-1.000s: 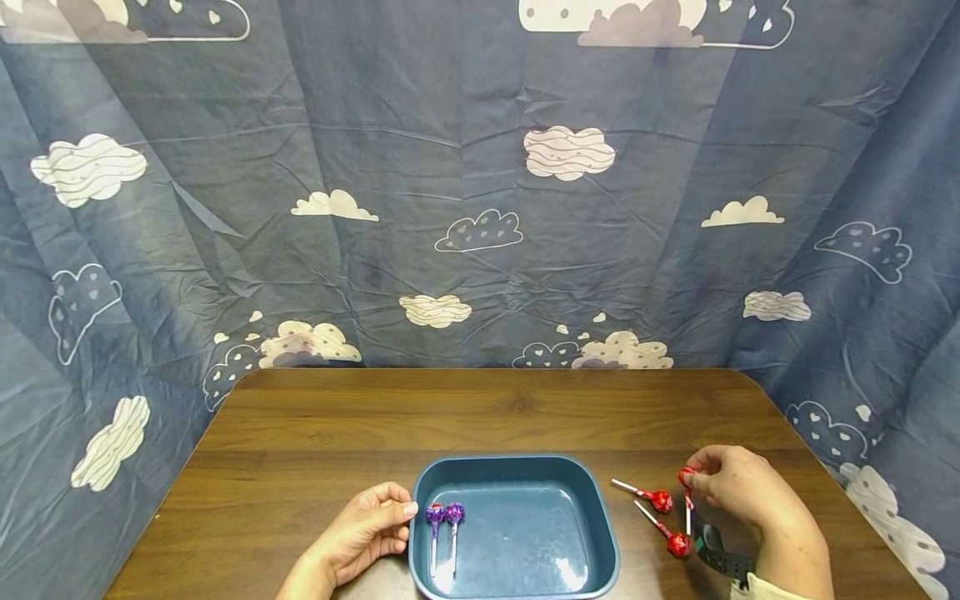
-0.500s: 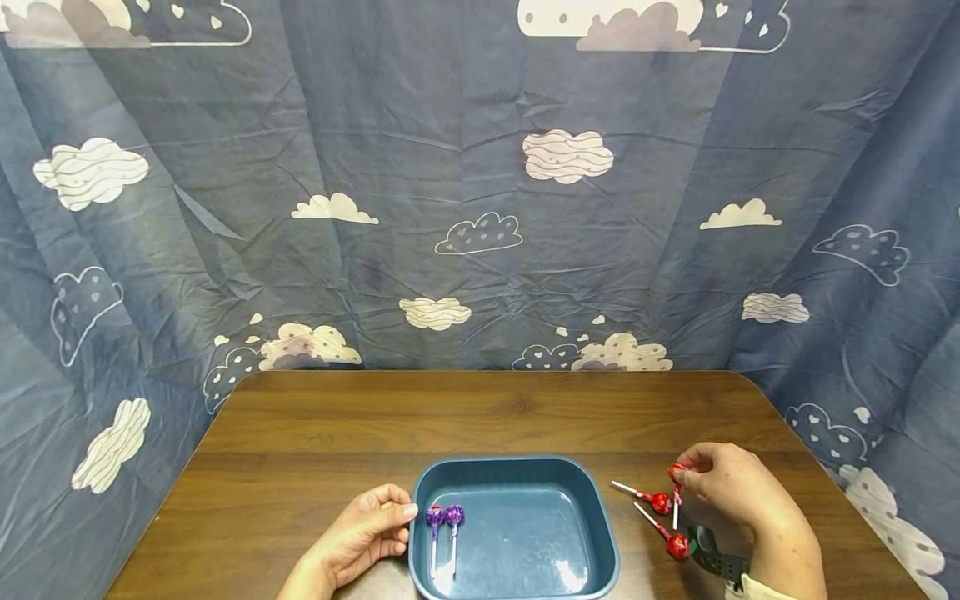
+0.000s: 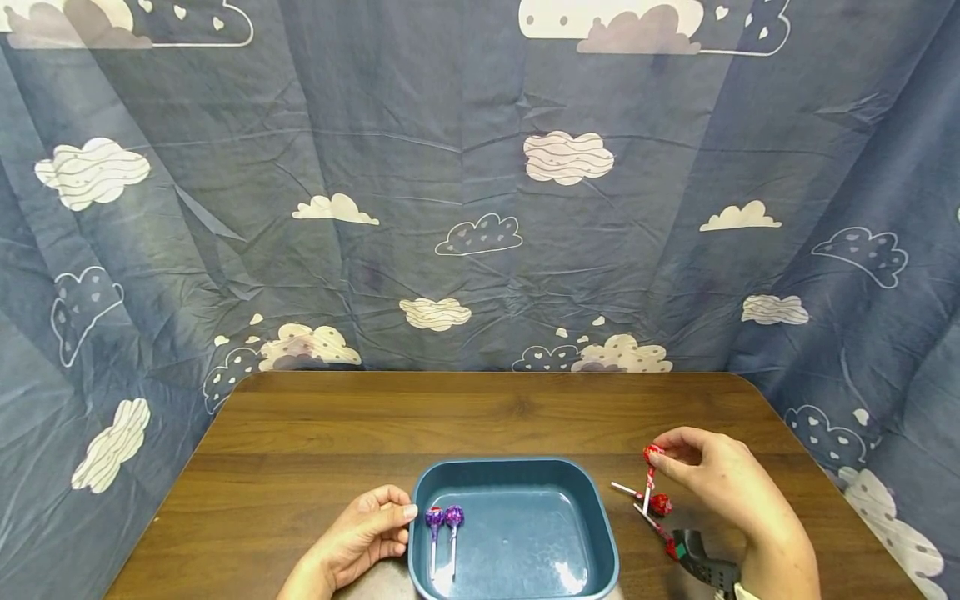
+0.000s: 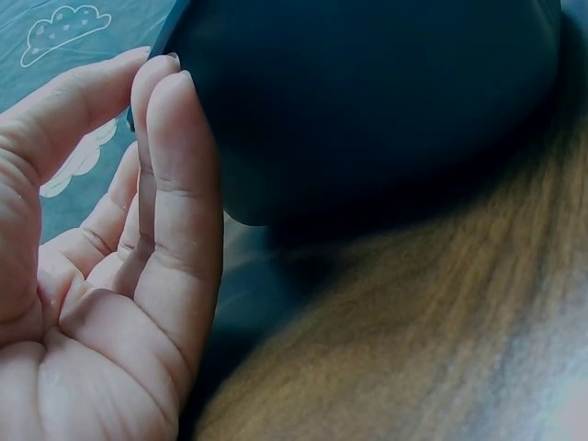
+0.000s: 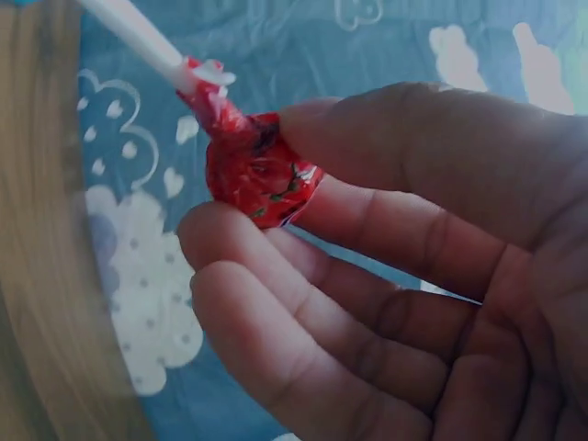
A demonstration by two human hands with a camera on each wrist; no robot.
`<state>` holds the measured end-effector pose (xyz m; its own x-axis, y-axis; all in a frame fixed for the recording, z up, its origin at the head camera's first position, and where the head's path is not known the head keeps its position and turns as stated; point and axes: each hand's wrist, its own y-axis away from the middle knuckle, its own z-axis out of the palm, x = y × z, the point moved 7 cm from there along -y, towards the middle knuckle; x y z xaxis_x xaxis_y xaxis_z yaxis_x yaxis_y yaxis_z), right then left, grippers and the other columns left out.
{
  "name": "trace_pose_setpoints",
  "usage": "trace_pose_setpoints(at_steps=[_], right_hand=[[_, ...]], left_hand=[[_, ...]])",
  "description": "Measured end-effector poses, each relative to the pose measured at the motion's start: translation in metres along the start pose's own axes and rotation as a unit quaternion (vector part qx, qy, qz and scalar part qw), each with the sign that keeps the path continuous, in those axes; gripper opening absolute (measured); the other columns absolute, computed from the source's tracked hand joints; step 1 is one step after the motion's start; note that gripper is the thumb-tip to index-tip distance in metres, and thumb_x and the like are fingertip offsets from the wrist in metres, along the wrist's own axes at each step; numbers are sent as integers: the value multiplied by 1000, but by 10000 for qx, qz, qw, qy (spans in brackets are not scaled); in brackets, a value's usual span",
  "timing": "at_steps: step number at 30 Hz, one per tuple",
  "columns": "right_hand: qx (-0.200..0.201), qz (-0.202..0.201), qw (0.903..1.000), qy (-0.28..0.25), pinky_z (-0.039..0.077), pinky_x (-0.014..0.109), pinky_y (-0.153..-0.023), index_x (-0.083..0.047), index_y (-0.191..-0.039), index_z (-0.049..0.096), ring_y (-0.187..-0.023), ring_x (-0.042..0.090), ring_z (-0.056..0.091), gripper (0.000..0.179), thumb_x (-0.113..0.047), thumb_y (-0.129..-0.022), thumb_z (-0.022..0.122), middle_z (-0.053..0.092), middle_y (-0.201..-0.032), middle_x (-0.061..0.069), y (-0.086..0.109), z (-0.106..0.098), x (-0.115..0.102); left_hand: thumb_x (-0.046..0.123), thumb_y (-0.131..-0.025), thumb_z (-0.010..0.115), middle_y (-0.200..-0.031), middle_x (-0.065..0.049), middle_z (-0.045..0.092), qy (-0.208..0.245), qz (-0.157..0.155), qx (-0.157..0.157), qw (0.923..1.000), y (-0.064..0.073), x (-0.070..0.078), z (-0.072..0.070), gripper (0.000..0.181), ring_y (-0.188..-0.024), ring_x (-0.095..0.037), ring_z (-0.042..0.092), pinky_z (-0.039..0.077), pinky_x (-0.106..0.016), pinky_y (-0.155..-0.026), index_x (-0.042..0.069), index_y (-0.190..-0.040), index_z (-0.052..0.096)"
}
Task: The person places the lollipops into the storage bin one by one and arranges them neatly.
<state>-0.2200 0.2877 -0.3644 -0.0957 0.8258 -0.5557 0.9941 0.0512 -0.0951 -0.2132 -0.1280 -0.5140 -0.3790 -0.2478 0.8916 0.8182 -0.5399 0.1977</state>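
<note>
My left hand (image 3: 365,532) pinches the left rim of a blue plastic tray (image 3: 517,461) between thumb and fingers. Inside the tray, near that rim, two purple-wrapped lollipops (image 3: 454,518) lie side by side with sticks toward me. To the right of the tray, my right hand (image 3: 720,479) holds a red lollipop (image 5: 262,175) by its wrapped candy head, stick pointing down in the head view. Beneath it on the table lie two more red lollipops, one red lollipop (image 3: 660,504) farther back and another red lollipop (image 3: 670,547) partly hidden by the wrist strap.
The brown wooden table (image 3: 480,417) carries the tray at its near middle. A dark blue curtain (image 3: 480,275) with cloud prints hangs behind and at both sides. A black strap device (image 3: 705,567) sits on the right wrist.
My right hand has lifted the red lollipop and carried it left toward the tray, over the other red ones. The left hand stays on the rim.
</note>
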Motion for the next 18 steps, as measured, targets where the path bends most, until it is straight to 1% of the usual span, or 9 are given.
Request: trace_pose_setpoints(at_steps=[5,13,18], right_hand=[[-90,-41,9992,-377,54,20,-70,-15,-101,75,-80,-1,68,20,-31,-90,78,78,-91,-5,0,5,-17],[-246,19,9980,-582,55,21,-68,-14,-102,74,-82,4,72,21,-31,-91,78,78,-92,-5,-2,14,-29],[-378,-94,9962,-782,55,21,-67,-14,-101,74,-80,6,71,21,-31,-90,78,78,-90,-4,-3,20,-40]], left_hand=[[11,-98,64,-80,9,65,9,12,-17,10000,-1,1,0,8,-69,-1,63,56,-16,-66,15,-100,57],[11,-98,65,-79,9,64,-4,20,13,10000,-2,0,0,8,-68,-1,63,56,-16,-65,16,-100,58],[11,-98,64,-78,9,65,37,12,11,10000,-2,0,-1,8,-67,-1,63,56,-16,-65,16,-99,59]])
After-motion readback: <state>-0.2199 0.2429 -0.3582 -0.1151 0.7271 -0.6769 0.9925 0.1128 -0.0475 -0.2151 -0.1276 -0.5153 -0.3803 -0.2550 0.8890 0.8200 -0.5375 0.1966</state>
